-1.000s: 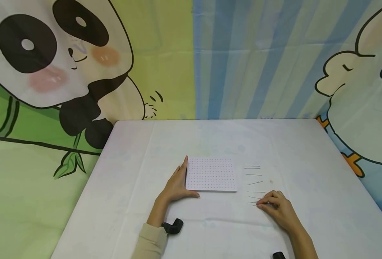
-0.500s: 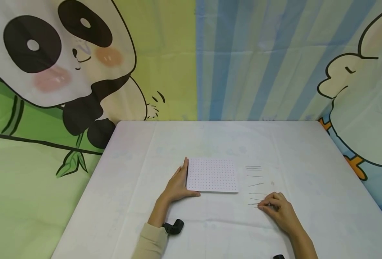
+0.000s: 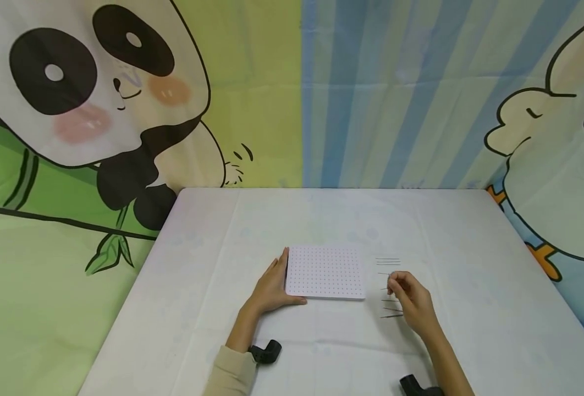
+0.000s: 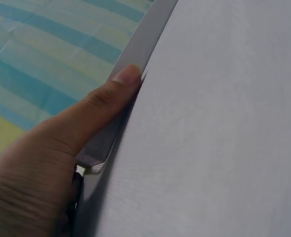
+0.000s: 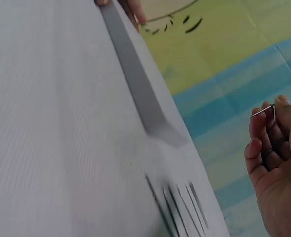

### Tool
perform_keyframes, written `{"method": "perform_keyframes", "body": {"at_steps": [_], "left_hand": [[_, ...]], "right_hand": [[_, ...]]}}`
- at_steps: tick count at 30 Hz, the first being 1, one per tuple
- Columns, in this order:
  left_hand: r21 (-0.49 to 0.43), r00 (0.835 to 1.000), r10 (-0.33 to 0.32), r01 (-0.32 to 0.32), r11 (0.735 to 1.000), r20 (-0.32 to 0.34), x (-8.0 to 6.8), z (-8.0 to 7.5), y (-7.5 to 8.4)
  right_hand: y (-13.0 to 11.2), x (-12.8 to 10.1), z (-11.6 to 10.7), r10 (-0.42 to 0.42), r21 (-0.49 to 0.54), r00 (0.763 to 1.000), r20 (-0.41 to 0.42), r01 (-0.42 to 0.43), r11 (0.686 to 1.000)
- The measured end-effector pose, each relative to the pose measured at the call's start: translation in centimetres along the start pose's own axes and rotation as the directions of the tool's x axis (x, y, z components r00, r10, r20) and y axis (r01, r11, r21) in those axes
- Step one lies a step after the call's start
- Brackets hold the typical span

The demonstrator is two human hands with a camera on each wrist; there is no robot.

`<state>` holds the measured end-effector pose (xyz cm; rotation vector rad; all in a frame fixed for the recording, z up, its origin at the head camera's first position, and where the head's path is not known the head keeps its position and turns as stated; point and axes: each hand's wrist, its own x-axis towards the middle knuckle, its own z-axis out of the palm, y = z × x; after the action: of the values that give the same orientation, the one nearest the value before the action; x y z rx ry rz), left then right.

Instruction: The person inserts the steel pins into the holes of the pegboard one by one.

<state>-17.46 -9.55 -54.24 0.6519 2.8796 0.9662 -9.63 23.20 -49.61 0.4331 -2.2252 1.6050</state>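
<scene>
A white board (image 3: 325, 272) dotted with rows of small holes lies flat on the table. My left hand (image 3: 269, 289) rests against its near left corner, fingers straight along the left side. The thumb (image 4: 98, 101) presses the near side face in the left wrist view. My right hand (image 3: 413, 300) is raised right of the board, above a column of thin dark rods (image 3: 388, 262). Between thumb and fingertips it pinches a thin shiny metal rod (image 5: 262, 110), seen in the right wrist view. In the head view this hand covers part of the column.
The white table (image 3: 331, 352) ends at a back edge against a cloth backdrop (image 3: 252, 93) printed with a panda and stripes. Black wrist cameras (image 3: 266, 352) sit on both wrists. Several rods lie side by side, close to the board's right side.
My right hand has lifted from the near end of the rod column and moved away from me, carrying one thin rod. My left hand and the board stay put; the head view has shifted slightly.
</scene>
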Motion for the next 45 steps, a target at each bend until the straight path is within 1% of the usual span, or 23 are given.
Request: {"method": "perform_keyframes", "body": {"at_steps": [2,3,6,8,10,13,15,18,21,26,30,35,41,45], "left_hand": [[-0.001,1.0,0.004,-0.004,1.0,-0.008,-0.1,-0.1,0.0],[0.001,1.0,0.006,-0.006,1.0,-0.011,-0.1,-0.1,0.0],[0.001,1.0,0.016,-0.016,1.0,-0.016,-0.1,-0.2,-0.1],[0.005,1.0,0.02,-0.02,1.0,-0.016,-0.1,-0.1,-0.1],[0.011,1.0,0.02,-0.02,1.0,-0.013,-0.1,0.0,-0.2],[0.008,1.0,0.022,-0.022,1.0,-0.012,-0.1,0.0,-0.2],[0.006,0.999,0.03,-0.03,1.0,-0.015,-0.1,0.0,-0.2],[-0.001,0.999,0.041,-0.041,0.999,-0.022,-0.3,0.1,-0.3],[0.0,0.998,0.059,-0.059,0.998,-0.029,-0.3,0.2,-0.4],[0.01,0.995,0.096,-0.096,0.995,-0.031,-0.2,0.3,-0.5],[0.008,0.995,0.093,-0.092,0.996,-0.031,-0.2,0.2,-0.6],[0.01,0.996,0.087,-0.087,0.996,-0.024,-0.2,0.0,-0.5],[0.017,0.996,0.084,-0.084,0.996,-0.017,-0.2,0.1,-0.6],[0.023,0.996,0.089,-0.088,0.996,-0.024,-0.2,0.2,-0.7]], "right_hand": [[-0.9,1.8,1.6,0.02,0.148,1.0,0.012,-0.022,0.989],[-1.3,2.7,2.5,0.025,0.192,1.0,0.004,-0.025,0.981],[-1.8,5.0,5.2,0.012,0.275,0.999,-0.044,0.0,0.961],[-1.1,6.2,7.0,-0.008,0.294,0.997,-0.081,0.032,0.955],[-0.2,7.1,8.8,-0.024,0.275,0.994,-0.109,0.054,0.96],[1.2,8.3,11.3,-0.04,0.18,0.989,-0.139,0.065,0.982],[2.0,8.8,12.6,-0.033,0.107,0.988,-0.152,0.05,0.993],[2.9,9.3,14.0,-0.013,0.042,0.989,-0.149,0.019,0.999],[3.7,9.6,15.0,-0.009,0.017,0.991,-0.135,0.011,1.0],[4.3,9.7,15.7,-0.047,-0.01,0.992,-0.121,0.046,0.999],[4.3,9.9,15.9,-0.061,-0.012,0.992,-0.109,0.06,0.998],[4.3,10.0,15.9,-0.046,-0.033,0.996,-0.075,0.043,0.999],[4.4,10.0,16.0,-0.057,-0.122,0.997,-0.049,0.051,0.991],[4.3,10.1,16.0,-0.087,-0.167,0.995,-0.038,0.08,0.983]]}}
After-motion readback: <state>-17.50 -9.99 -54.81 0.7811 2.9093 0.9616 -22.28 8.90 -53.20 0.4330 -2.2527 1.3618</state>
